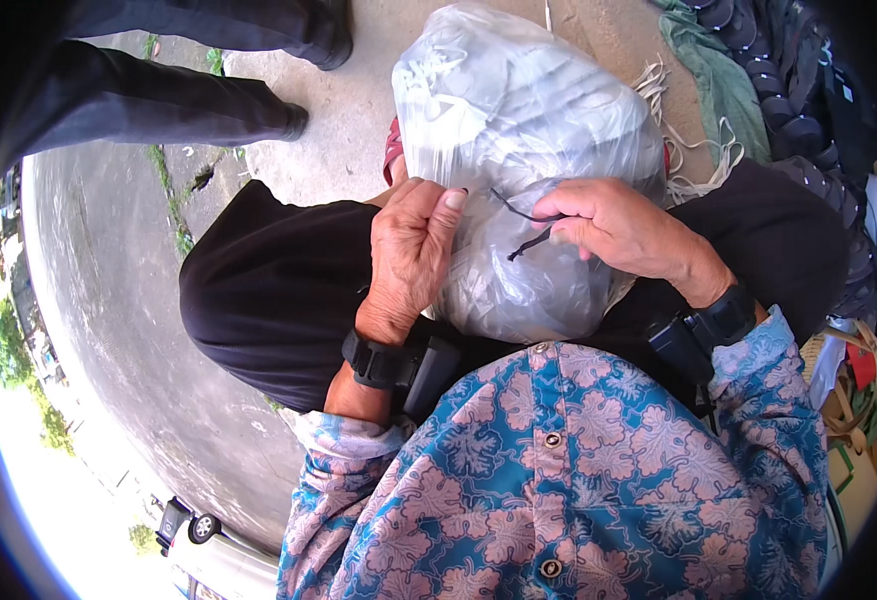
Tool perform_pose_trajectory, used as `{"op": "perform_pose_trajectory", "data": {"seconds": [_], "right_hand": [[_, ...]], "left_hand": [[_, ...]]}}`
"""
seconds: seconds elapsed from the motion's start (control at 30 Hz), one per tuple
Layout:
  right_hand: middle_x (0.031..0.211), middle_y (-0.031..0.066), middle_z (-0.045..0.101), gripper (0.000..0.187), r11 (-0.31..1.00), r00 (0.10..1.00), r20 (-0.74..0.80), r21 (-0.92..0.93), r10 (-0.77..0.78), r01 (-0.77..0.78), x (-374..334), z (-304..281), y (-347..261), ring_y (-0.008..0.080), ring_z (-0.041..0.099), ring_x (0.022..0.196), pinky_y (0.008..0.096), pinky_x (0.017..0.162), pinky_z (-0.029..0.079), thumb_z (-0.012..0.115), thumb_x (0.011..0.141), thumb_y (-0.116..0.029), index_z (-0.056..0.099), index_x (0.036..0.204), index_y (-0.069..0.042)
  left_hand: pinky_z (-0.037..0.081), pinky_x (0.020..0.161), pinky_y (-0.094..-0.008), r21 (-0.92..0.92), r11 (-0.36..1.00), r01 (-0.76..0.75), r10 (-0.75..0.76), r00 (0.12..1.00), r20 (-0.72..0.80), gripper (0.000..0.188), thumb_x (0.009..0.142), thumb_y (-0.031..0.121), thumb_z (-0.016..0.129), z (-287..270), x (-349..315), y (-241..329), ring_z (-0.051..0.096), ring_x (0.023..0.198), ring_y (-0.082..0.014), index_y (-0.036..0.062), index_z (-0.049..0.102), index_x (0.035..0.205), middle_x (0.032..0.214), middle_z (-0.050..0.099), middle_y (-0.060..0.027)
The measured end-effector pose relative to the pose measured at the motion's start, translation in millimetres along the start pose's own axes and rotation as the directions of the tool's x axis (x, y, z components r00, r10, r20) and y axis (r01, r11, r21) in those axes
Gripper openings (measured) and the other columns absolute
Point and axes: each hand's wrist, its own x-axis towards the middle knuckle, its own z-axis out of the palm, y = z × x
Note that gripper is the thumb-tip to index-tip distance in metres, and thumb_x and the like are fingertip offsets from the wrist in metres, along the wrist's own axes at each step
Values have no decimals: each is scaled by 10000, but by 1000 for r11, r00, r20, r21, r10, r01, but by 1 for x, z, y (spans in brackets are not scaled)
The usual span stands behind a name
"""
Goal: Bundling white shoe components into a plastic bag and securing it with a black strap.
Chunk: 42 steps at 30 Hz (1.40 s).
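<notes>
A large clear plastic bag (529,90), stuffed full with greyish contents I cannot make out, rests between my knees. My left hand (411,240) is closed in a fist at the bag's left side, gripping the gathered plastic there, thumb uppermost. Over the lower part of the bag, my right hand (614,228) pinches a thin black cord (531,243) between thumb and fingers. Two ends of the cord stick out leftward from the fingertips, the lower one knotted. Dark straps with black devices sit on both my wrists.
Someone in dark trousers (169,100) stands on the concrete at the upper left. Loose white strings (694,165) and a green cloth (714,75) lie right of the bag. Dark stacked items (769,80) line the right edge. A white vehicle (219,560) is at the lower left.
</notes>
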Motion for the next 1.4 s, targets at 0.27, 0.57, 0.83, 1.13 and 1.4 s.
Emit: {"op": "perform_pose_trajectory", "data": {"seconds": [0.27, 0.57, 0.83, 1.13, 1.4], "right_hand": [[766, 151, 622, 128, 930, 895, -384, -359, -226, 81, 23, 16, 3, 354, 611, 713, 417, 623, 472, 553, 860, -152, 554, 869, -25], [692, 129, 604, 84, 863, 909, -350, -504, -226, 21, 32, 42, 18, 328, 630, 681, 420, 579, 506, 611, 684, -78, 537, 703, -44], [685, 160, 606, 72, 982, 909, -397, -182, -127, 57, 26, 34, 25, 354, 618, 678, 418, 579, 489, 605, 743, -91, 580, 776, -32], [672, 107, 597, 82, 985, 792, -607, 166, 69, 42, 6, 28, 8, 175, 616, 639, 292, 602, 487, 568, 848, -46, 581, 857, 35], [806, 131, 609, 92, 974, 760, -622, -216, -188, 65, 1, 47, -4, 253, 622, 730, 307, 640, 497, 610, 777, 13, 635, 863, 34]], "left_hand": [[336, 741, -407, 321, 916, -240, 265, 964, -34, 221, 837, 140, 593, 14, 10, 8, 464, 731, -283, 61, 510, 647, 664, 503, -71], [345, 506, -309, -384, 920, 76, -49, 996, 78, 268, 882, 77, 537, 32, -10, 70, 387, 540, -146, -8, 448, 643, 586, 421, -69], [335, 540, -249, -561, 790, 247, -212, 969, 128, 364, 968, 254, 455, 43, 9, 43, 356, 594, -86, 15, 473, 695, 618, 422, 11], [391, 569, -331, -198, 951, 237, -189, 954, 234, 260, 724, 192, 604, 43, 10, 27, 435, 589, -208, -19, 473, 801, 645, 456, -98], [454, 654, -426, 19, 1000, 1, -5, 983, 181, 400, 679, 252, 732, 58, 9, 19, 568, 729, -375, -8, 498, 873, 752, 557, -197]]}}
